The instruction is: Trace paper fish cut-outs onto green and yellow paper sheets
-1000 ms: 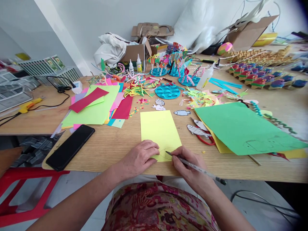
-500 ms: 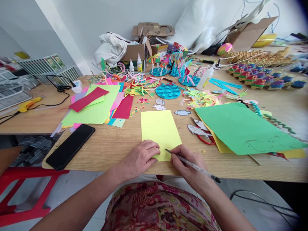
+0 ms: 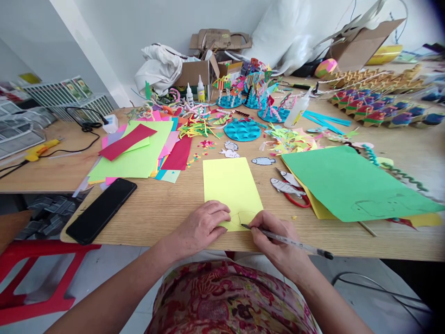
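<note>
At lower centre, the left hand (image 3: 205,220) lies unclenched on yellow paper (image 3: 229,181); the right hand (image 3: 278,249) grips a pen (image 3: 306,247); light pressure could let the paper skid.

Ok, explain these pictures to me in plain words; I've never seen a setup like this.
There is no machine here: a person works with two bare hands. The view comes from a camera worn on that person's head, looking forward and down.

The left hand rests flat on a pale yellow rectangular paper sheet. The right hand holds a slim, clear-barrelled pen with a dark end, its tip down at the sheet beside faint drawn lines.

On the light wooden table, a black rectangular phone lies to the left. To the right are red-handled scissors, partly under grey-white paper fish, and a large green paper sheet.
</note>
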Motion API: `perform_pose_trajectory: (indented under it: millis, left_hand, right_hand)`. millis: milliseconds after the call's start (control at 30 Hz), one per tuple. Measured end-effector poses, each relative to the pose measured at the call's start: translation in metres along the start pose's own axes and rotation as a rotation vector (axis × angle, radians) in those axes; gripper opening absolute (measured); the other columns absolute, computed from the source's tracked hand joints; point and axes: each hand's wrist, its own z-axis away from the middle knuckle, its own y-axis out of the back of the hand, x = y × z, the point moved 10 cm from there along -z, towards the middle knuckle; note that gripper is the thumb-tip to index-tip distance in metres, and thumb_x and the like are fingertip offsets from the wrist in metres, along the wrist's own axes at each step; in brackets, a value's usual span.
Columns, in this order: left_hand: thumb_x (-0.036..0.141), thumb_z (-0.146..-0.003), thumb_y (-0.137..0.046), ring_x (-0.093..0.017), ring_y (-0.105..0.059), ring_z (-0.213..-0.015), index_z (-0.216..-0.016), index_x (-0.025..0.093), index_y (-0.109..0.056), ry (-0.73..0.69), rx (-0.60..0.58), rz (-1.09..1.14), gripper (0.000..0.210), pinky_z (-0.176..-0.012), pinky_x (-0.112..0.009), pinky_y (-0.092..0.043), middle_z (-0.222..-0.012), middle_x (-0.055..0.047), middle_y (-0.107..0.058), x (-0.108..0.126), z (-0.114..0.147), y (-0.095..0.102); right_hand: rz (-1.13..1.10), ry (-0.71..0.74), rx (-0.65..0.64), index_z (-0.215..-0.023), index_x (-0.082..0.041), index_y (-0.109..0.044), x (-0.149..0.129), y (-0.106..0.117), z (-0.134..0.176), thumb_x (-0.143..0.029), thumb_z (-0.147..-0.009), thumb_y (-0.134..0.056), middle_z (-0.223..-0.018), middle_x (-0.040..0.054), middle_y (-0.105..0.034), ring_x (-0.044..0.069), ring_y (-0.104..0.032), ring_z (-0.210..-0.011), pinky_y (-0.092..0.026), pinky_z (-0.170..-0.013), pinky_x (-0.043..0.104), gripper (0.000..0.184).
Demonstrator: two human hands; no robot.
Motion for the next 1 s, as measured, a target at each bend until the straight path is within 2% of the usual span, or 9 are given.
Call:
perform_pose_trajectory:
  millis: [300, 433, 567, 700, 1000]
  left_hand:
    - [0.012, -0.084, -0.055, -0.019, -0.051, -0.105, -0.098, 0.015, -0.057, 0.008, -0.001, 0.013, 0.014, -0.094, -0.034, -0.043, -0.107, -0.008, -0.059, -0.002, 0.001, -0.001]
    - [0.012, -0.084, -0.055, -0.019, -0.050, -0.105, -0.098, 0.015, -0.057, 0.006, -0.002, 0.012, 0.014, -0.094, -0.034, -0.043, -0.107, -0.007, -0.059, -0.001, 0.001, 0.000]
    - [0.010, -0.083, -0.056, -0.019, -0.051, -0.105, -0.098, 0.015, -0.057, 0.009, -0.002, 0.008, 0.016, -0.093, -0.033, -0.044, -0.106, -0.007, -0.059, 0.001, 0.000, 0.001]
    - [0.007, -0.082, -0.056, -0.018, -0.051, -0.105, -0.098, 0.015, -0.057, 0.033, -0.011, -0.008, 0.018, -0.093, -0.032, -0.044, -0.107, -0.007, -0.059, 0.001, -0.001, 0.001]
    - [0.006, -0.081, -0.057, -0.018, -0.051, -0.106, -0.097, 0.015, -0.057, 0.038, 0.005, 0.004, 0.018, -0.094, -0.032, -0.044, -0.107, -0.007, -0.059, 0.002, 0.000, 0.001]
  right_hand:
    - [-0.028, -0.010, -0.024, -0.066, -0.020, -0.046, 0.003, -0.002, 0.002, -0.020, -0.077, -0.043, -0.047, -0.0070, -0.040, 0.009, -0.036, -0.042, -0.027, -0.042, 0.020, 0.011]
    - [-0.025, 0.003, -0.041, -0.066, -0.020, -0.047, 0.001, -0.003, 0.002, -0.020, -0.076, -0.043, -0.048, -0.0060, -0.043, 0.009, -0.039, -0.043, -0.029, -0.044, 0.021, 0.011]
    - [-0.043, -0.048, -0.027, -0.067, -0.020, -0.048, 0.005, -0.001, 0.002, -0.023, -0.078, -0.044, -0.047, -0.0057, -0.045, 0.010, -0.038, -0.043, -0.028, -0.042, 0.021, 0.012]
    - [-0.003, -0.071, 0.030, -0.070, -0.020, -0.052, 0.011, 0.001, 0.002, -0.025, -0.080, -0.046, -0.052, -0.0034, -0.053, 0.010, -0.045, -0.045, -0.032, -0.045, 0.021, 0.012]
    - [0.027, -0.063, 0.031, -0.077, -0.019, -0.055, 0.012, -0.003, -0.001, -0.025, -0.082, -0.047, -0.057, -0.0020, -0.061, 0.012, -0.054, -0.049, -0.037, -0.048, 0.022, 0.011]
